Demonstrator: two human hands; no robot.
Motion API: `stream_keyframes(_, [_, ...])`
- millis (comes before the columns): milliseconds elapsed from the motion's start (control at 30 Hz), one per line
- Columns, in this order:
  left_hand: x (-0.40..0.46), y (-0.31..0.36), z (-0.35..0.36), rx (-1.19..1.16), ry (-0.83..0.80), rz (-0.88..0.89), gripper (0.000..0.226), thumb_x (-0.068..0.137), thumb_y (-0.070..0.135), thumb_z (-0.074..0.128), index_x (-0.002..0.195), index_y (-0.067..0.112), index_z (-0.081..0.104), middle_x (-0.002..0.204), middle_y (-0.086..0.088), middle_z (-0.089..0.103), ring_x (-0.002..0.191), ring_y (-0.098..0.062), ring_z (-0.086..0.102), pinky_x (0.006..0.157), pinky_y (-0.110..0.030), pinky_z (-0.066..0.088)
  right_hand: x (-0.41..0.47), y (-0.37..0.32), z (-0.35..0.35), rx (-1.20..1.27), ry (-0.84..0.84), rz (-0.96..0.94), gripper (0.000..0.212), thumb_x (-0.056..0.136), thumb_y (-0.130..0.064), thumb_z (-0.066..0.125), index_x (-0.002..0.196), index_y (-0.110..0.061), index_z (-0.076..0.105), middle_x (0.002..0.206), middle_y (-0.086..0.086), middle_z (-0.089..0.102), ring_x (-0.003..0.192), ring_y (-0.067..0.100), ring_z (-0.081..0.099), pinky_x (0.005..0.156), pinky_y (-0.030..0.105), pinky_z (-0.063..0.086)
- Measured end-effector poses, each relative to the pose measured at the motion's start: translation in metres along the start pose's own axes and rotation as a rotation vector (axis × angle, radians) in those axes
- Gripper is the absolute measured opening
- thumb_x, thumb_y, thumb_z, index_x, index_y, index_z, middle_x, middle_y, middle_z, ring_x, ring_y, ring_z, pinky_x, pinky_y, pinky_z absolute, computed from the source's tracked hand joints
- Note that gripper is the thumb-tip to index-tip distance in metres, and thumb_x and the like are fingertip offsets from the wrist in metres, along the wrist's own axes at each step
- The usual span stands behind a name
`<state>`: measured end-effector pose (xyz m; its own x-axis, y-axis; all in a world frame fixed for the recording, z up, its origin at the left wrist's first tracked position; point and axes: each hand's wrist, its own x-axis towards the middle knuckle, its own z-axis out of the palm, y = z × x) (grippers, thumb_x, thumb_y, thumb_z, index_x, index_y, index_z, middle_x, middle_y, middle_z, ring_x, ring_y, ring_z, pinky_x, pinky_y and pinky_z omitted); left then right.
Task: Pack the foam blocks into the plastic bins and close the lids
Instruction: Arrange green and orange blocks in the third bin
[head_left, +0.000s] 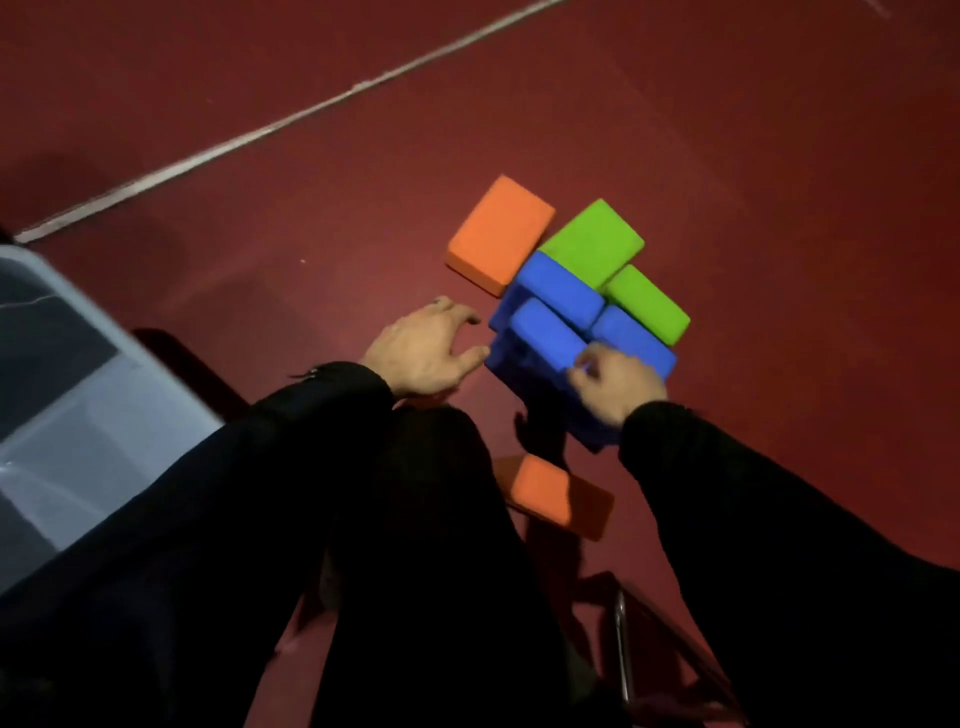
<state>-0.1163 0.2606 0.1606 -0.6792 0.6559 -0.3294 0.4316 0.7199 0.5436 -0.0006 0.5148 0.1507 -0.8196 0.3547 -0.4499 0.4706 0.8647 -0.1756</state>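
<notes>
A person's right hand closes on the near end of a stack of blue foam blocks on a dark red floor, its fingers curled over the top block's edge; whether the thumb wraps underneath cannot be seen. The left hand hovers just beside the stack's left side with fingers spread and relaxed, holding nothing.

The blue blocks lie in a tight cluster with two green foam blocks touching them on the far side and an orange foam block against the cluster's far-left corner. A second orange block lies nearer the person, partly in shadow between the legs and the right sleeve.

The blocks look light and soft, with matte faces that should not slip, so a squeeze across the short sides or one hand at each end ought to lift several together. Pressed too hard, the foam would likely dent rather than break, and a loose stack could slide apart in transit.

A translucent plastic bin sits at the frame's left edge, cut off by it and by the left sleeve; its lid is not visible and its contents are hard to read. How many blue blocks are stacked, and where one ends and the next begins, is blurred and shadowed beneath the right hand.
</notes>
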Motion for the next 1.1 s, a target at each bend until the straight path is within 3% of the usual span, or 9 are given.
stream_keyframes(100, [0.016,0.007,0.026,-0.049,-0.123,0.012,0.078,0.078,0.071,0.039,0.136,0.020,0.054,0.128,-0.008,0.057,0.118,-0.028,0.059,0.099,-0.046,0.048,-0.043,0.028,0.055,-0.137,-0.310,-0.189,0.069,0.080,-0.075,0.062,0.128,-0.026,0.055,0.123,0.009,0.065,0.114,0.034,0.061,0.089,0.039,0.049])
stream_keyframes(200, [0.030,0.001,0.040,-0.089,-0.151,-0.037,0.059,0.090,0.057,0.059,0.135,0.019,0.056,0.132,-0.007,0.058,0.113,-0.024,0.061,0.098,-0.040,0.048,-0.054,0.028,0.100,-0.190,-0.633,-0.129,0.121,0.061,-0.075,0.073,0.157,-0.035,0.012,0.141,0.014,0.049,0.124,0.039,0.056,0.101,0.047,0.048])
stream_keyframes(333, [0.032,-0.008,0.054,-0.168,-0.306,-0.047,0.067,0.085,0.037,0.079,0.141,0.012,0.053,0.138,-0.010,0.054,0.121,-0.025,0.058,0.096,-0.027,0.045,-0.038,0.002,0.101,-0.189,-0.383,-0.136,0.107,0.071,-0.061,0.072,0.151,-0.031,0.008,0.123,0.013,0.067,0.102,0.037,0.069,0.082,0.043,0.054])
stream_keyframes(433, [0.031,-0.002,0.056,-0.160,-0.405,0.039,0.102,0.060,0.053,0.083,0.143,0.006,0.048,0.137,-0.011,0.054,0.121,-0.028,0.055,0.099,-0.027,0.042,-0.007,-0.024,0.059,0.119,-0.280,-0.167,0.097,0.067,-0.057,0.082,0.142,-0.034,0.025,0.130,0.004,0.063,0.111,0.032,0.066,0.086,0.039,0.052])
stream_keyframes(500, [0.034,-0.003,0.048,-0.147,-0.300,0.062,0.120,0.053,0.059,0.076,0.155,0.014,0.031,0.145,-0.016,0.049,0.129,-0.036,0.049,0.107,-0.038,0.038,0.010,-0.039,0.033,0.280,-0.247,-0.229,0.094,0.070,-0.049,0.085,0.145,-0.036,0.029,0.141,-0.001,0.056,0.122,0.025,0.060,0.094,0.035,0.047])
stream_keyframes(633, [0.025,-0.012,0.023,-0.045,-0.030,0.054,0.096,0.062,0.041,0.084,0.144,0.030,0.035,0.130,-0.008,0.052,0.118,-0.034,0.053,0.097,-0.040,0.042,0.024,-0.041,0.002,0.423,-0.118,-0.367,0.070,0.089,-0.057,0.067,0.149,-0.031,0.044,0.147,-0.005,0.055,0.131,0.013,0.052,0.108,0.033,0.041])
stream_keyframes(800, [0.015,-0.012,0.005,-0.204,0.075,-0.129,0.108,0.054,0.047,0.094,0.141,0.032,0.032,0.130,-0.002,0.055,0.110,-0.024,0.059,0.088,-0.041,0.050,0.094,0.038,-0.032,0.326,0.322,-0.010,0.050,0.098,-0.044,0.053,0.137,-0.014,0.060,0.137,0.013,0.062,0.127,0.033,0.055,0.107,0.041,0.041])
stream_keyframes(1033, [0.022,-0.002,0.020,-0.302,0.154,-0.191,0.108,0.059,0.044,0.095,0.143,0.035,0.027,0.128,0.004,0.049,0.108,-0.019,0.055,0.081,-0.036,0.044,0.170,0.122,-0.024,0.063,0.076,0.246,0.081,0.086,-0.046,0.067,0.156,-0.030,0.031,0.161,0.023,0.030,0.146,0.043,0.033,0.118,0.050,0.032])
stream_keyframes(1100, [0.022,-0.002,0.025,-0.355,0.159,-0.212,0.107,0.059,0.044,0.095,0.141,0.037,0.026,0.126,0.004,0.050,0.104,-0.017,0.054,0.082,-0.038,0.046,0.187,0.133,-0.020,0.096,0.021,0.285,0.097,0.078,-0.057,0.071,0.158,-0.029,0.024,0.157,0.019,0.038,0.143,0.040,0.039,0.115,0.051,0.036])
